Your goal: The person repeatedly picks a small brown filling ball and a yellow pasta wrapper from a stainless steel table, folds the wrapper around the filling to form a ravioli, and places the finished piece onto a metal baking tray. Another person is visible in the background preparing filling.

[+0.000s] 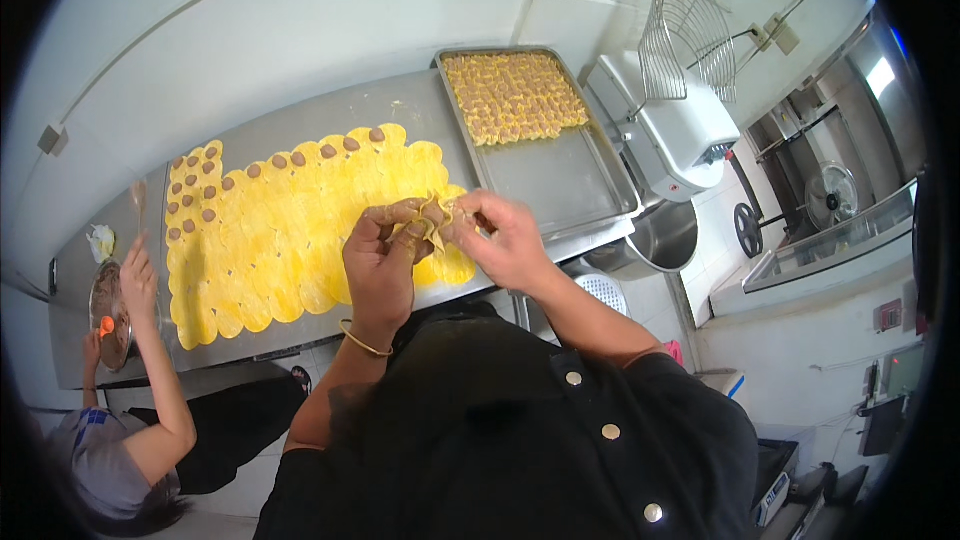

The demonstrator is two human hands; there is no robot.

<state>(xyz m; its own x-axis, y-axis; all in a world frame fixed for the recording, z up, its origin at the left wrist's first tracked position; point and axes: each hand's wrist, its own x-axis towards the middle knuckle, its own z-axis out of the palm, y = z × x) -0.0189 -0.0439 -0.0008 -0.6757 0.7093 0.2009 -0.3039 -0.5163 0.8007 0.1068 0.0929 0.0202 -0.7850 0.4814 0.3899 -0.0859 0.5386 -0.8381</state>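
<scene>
Clamping a filled dumpling (433,219) in your left hand (384,252), you're pinching its edge with your right hand (506,242), above the yellow wrappers (285,235); squeezing too hard would be risking a split and a spill onto them.

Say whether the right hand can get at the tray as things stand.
Probably yes: nothing visible blocks the way from the right hand to the tray, though its fingers are at the dumpling.
</scene>
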